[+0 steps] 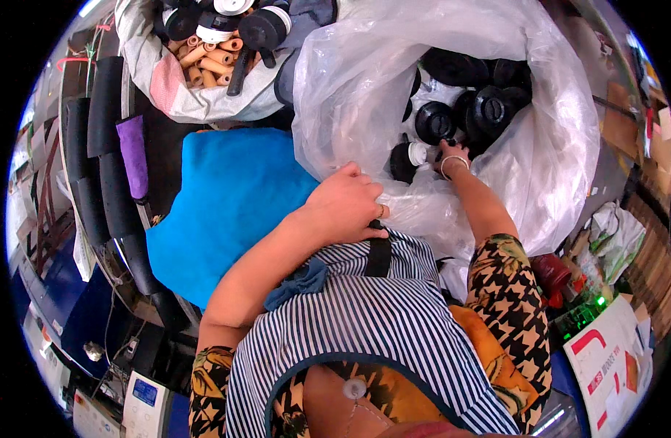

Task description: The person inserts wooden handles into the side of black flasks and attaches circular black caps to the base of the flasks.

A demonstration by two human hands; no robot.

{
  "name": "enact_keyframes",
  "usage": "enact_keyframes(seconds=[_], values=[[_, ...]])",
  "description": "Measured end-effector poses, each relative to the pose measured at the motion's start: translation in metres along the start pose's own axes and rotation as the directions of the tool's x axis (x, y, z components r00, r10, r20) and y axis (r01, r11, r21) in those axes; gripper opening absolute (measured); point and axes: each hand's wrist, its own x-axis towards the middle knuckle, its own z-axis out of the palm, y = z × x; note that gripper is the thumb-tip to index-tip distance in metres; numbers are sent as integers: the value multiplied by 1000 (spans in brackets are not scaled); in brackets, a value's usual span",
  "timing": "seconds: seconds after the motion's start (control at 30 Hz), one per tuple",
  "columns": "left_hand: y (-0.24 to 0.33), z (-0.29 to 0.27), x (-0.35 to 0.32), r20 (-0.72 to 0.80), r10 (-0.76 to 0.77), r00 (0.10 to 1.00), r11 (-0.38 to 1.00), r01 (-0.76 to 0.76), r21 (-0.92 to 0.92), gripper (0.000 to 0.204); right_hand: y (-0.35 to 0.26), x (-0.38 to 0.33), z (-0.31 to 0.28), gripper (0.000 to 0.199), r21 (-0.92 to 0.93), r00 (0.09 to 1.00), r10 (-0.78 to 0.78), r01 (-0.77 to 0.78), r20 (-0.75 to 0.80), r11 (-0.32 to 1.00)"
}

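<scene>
A large clear plastic bag (350,95) stands wide at its mouth in front of me, holding several black round plastic parts (435,123), some with white threaded necks. My right hand (453,157) reaches into it, fingers curled at a small dark piece among these parts. What exactly they grip is too small to make out. Close to the bag's near rim, above my striped apron (350,306), my left hand (348,204) is closed. A bit of something dark shows by its thumb; the rest is hidden.
A blue cloth-like cover (233,204) lies left of the bag. At the far left, a fabric sack (149,62) holds tan tubes (216,62) and black parts. Black padded rollers (105,109) and a purple sleeve (132,157) line the left. A white box (605,365) sits at lower right.
</scene>
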Motion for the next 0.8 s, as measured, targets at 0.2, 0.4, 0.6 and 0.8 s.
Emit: enact_keyframes(seconds=[0.2,0.4,0.6,0.8], values=[[0,0,1,10,-2,1000,1000,2,-2,31,-51,-26,2,67,-114,986,-167,165,-3,980],[0,-1,3,70,-41,997,999,39,31,30,-93,12,41,65,-283,983,-176,154,-54,947],[2,0,4,68,-62,996,997,59,40,31,-80,45,77,48,-352,907,-409,352,-101,867],[0,2,4,39,-29,999,999,28,30,32,-65,39,44,44,9,947,-269,275,-174,961]])
